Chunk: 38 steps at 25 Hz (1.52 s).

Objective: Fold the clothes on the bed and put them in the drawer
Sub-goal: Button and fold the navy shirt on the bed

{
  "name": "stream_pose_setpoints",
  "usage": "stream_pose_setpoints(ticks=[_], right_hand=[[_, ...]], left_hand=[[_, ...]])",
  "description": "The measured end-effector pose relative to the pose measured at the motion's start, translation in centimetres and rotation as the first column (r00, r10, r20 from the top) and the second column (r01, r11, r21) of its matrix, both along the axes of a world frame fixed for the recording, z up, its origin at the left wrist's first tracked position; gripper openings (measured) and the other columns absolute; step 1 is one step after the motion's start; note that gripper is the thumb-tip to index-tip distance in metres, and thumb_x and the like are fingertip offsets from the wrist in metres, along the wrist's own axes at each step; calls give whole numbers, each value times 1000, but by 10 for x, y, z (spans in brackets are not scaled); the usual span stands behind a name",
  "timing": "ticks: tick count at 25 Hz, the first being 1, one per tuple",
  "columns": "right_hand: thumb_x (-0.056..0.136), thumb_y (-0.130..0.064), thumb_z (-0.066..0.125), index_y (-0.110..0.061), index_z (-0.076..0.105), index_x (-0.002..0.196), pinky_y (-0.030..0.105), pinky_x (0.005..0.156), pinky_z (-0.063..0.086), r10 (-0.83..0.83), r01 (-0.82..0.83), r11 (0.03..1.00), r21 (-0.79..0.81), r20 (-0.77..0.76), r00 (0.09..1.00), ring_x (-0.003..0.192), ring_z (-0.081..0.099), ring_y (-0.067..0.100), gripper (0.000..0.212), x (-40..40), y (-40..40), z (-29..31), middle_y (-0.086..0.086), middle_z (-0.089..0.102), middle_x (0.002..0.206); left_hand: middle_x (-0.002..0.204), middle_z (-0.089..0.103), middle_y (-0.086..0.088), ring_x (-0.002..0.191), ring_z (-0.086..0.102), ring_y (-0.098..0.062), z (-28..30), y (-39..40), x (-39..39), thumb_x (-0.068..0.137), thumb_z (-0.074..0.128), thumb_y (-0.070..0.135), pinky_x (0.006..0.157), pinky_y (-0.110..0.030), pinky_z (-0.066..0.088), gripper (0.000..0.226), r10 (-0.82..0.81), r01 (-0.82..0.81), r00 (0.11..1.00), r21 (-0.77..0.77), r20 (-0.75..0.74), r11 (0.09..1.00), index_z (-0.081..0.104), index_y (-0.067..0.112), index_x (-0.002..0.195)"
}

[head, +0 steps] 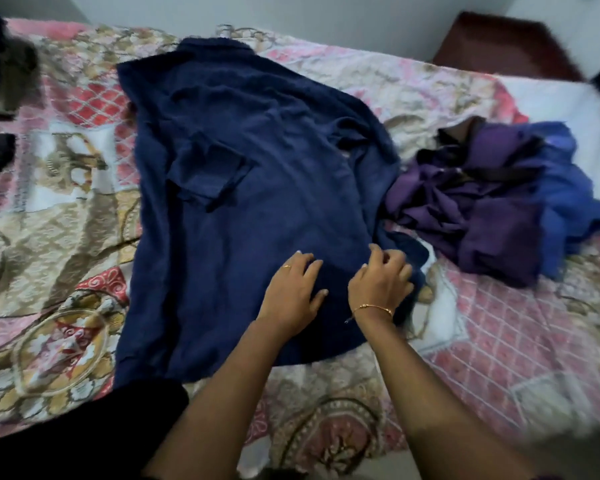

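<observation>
Head view is showing the left hand (293, 294) pressing flat with straight fingers and the right hand (381, 278) pinching the blue shirt (243, 188) lying on the bed (516, 306), so smoothing wrinkles before folding seems wise.

Both forearms enter from the lower edge, bare, reaching forward and converging. Left hand (293, 292): palm down, fingers (309, 271) spread and nearly straight, lying flat; ring on one finger. Right hand (381, 278): just beside the left, palm down, fingers curled at the knuckles, tips bunched as in a pinch; thin bracelet (373, 308) at the wrist.
</observation>
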State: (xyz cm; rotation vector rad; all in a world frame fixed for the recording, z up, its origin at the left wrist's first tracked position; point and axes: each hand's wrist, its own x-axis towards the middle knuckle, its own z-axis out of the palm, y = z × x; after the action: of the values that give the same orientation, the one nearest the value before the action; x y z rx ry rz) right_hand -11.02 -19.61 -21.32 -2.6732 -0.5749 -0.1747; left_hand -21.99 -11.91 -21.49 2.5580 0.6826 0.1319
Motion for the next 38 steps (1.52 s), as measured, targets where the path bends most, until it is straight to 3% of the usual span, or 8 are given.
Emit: stream_pose_setpoints(ticks=[4,8,13,22,26,32,35,38], right_hand=[[93,-23,52,-19,36,141,48,96,35,-394,403,914,-53,-364,844,123,36,39,51,57,-49,-3,18,31,143],[80,-33,70,-5,52,123,41,93,43,-231,356,931,80,-625,746,113,53,38,54,82,-66,-13,23,54,123],[76,-8,71,-8,57,112,41,74,45,-128,126,992,-22,-128,983,96,50,39,38,50,-50,3,21,47,112],[96,-31,46,-15,41,134,40,97,37,56,-189,890,-415,-313,948,121,35,29,42,33,-38,-8,9,34,134],[95,-11,45,1,56,103,36,83,36,331,-429,892,-142,-442,834,102,51,33,18,39,-42,-10,17,52,110],[95,-10,44,-1,54,87,32,66,29,80,104,942,318,-517,852,88,55,34,15,31,-41,7,19,59,89],[92,-22,43,1,64,93,33,64,38,265,-215,924,315,-124,956,78,63,33,31,-3,-14,25,18,66,87],[90,-20,43,-4,63,91,32,55,47,658,-656,753,61,-27,753,71,66,31,26,-49,15,29,13,66,86]], left_hand=[[158,-12,-1,144,-15,-28,-16,-27,31,94,36,56,116,-51,0,72,-239,279,903,64,-357,958,3,24,151],[153,-30,-1,139,-29,-32,-27,-42,30,88,29,69,110,-62,-12,83,-313,401,766,37,-562,915,-13,30,148],[153,-29,1,140,-27,-30,-13,-34,36,81,45,71,112,-59,-9,94,-360,423,724,-34,-588,906,-8,34,149],[149,-38,-3,134,-38,-32,-20,-42,26,83,42,70,107,-64,-15,98,-374,448,692,-39,-617,893,-20,28,146],[147,-40,-4,131,-41,-32,-24,-44,28,80,41,74,105,-65,-17,102,-358,425,689,-50,-630,904,-22,27,146],[152,-29,7,137,-34,-22,-22,-37,30,89,39,62,108,-57,-20,81,-380,297,778,-241,-501,924,-7,33,149],[139,47,4,138,28,-13,7,-26,26,101,29,31,117,-37,12,33,117,-107,991,-909,-65,403,51,30,125],[78,69,2,75,66,-10,27,11,2,98,34,44,67,-20,52,37,679,-54,725,-993,-112,-106,60,20,86]])
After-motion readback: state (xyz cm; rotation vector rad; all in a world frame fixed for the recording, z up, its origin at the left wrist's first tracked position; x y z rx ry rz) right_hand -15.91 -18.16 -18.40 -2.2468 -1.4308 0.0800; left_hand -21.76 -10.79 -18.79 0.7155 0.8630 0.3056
